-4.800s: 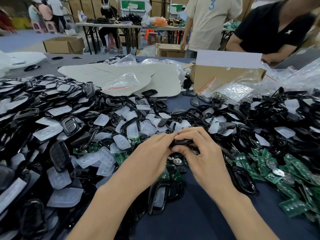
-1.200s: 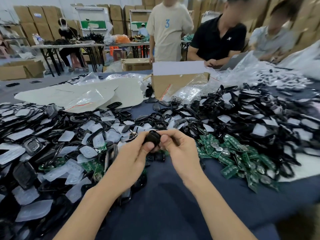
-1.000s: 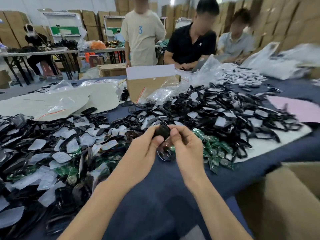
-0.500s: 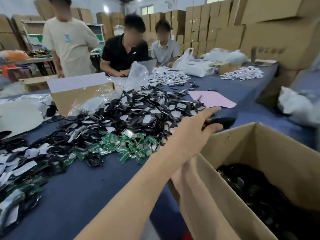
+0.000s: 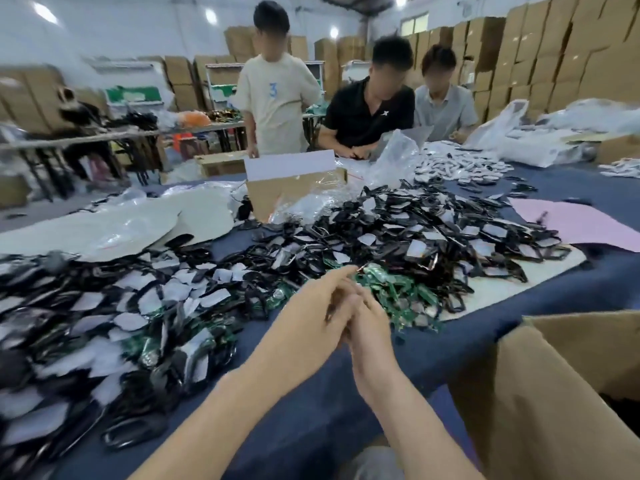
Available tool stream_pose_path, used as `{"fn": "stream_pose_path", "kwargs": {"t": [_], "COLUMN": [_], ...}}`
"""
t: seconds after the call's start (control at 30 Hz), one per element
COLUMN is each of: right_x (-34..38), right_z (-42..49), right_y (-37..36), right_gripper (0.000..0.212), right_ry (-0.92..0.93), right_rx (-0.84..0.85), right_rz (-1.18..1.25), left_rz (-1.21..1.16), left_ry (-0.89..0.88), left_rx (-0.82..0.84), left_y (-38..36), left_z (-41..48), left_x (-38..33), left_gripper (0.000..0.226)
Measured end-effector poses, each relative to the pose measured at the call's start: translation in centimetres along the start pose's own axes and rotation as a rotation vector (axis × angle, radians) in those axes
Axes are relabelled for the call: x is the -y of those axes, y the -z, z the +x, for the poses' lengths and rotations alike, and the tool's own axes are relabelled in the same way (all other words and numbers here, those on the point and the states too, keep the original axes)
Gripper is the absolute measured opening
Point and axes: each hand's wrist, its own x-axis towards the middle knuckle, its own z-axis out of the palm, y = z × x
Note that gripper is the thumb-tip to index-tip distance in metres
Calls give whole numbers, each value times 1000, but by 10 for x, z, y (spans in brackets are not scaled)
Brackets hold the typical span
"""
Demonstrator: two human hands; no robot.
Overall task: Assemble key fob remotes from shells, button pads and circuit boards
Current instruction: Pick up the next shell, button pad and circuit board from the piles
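Two hands meet low in the head view, above the bare blue cloth by the near edge of the table (image 5: 311,410): the left hand (image 5: 320,308) and the right hand (image 5: 369,318) touch, fingers loosely straight and holding nothing, as far as the motion blur lets me tell. Half a second ago one hand was stretched out over the cardboard box (image 5: 554,382) at the right edge with a closed black fob pinched in its fingers. That fob is now out of sight, and the view has swung back to the parts. I judge it dropped into the box, so one unit is done and the next cycle is about to start. Supplies lie just beyond the fingertips: green circuit boards (image 5: 393,289) nearest, black shells (image 5: 415,230) heaped toward the far edge, and pale button pads (image 5: 173,292) scattered toward the left edge. The next move probably calls for picking a fresh shell.
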Motion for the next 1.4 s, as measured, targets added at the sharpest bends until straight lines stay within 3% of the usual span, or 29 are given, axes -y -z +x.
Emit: {"fn": "stream_pose_path", "kwargs": {"t": [0.17,0.37,0.53,0.73,0.9,1.03,1.13,1.27,1.4], "right_x": [-22,-32,-34,-29,-28,-26,-26,-28,-26], "right_z": [-3,13,39,54,70,73,73,72,70], "right_y": [-83,-128,-130,-120,-106,-104,-104,-103,-105], "right_gripper": [23,24,29,31,39,39,38,36,34], "right_ry": [-48,192,287,390,320,290,278,250,265], "right_rx": [200,244,72,-218,-492,-523,-508,-504,-478], "right_rz": [-95,-408,-437,-251,-87,-13,-4,6,-6], "left_rz": [402,665,719,565,518,465,442,413,653], "left_ry": [222,273,269,176,108,111,149,164,106], "left_rx": [-7,40,-6,-30,-13,-93,21,363,401], "left_y": [52,66,58,50,30,27,29,29,33], "left_z": [-60,-73,-39,15,53,86,118,142,139], "left_x": [86,120,126,131,134,145,156,163,168], "left_gripper": [45,40,39,36,39,36,44,51,54]}}
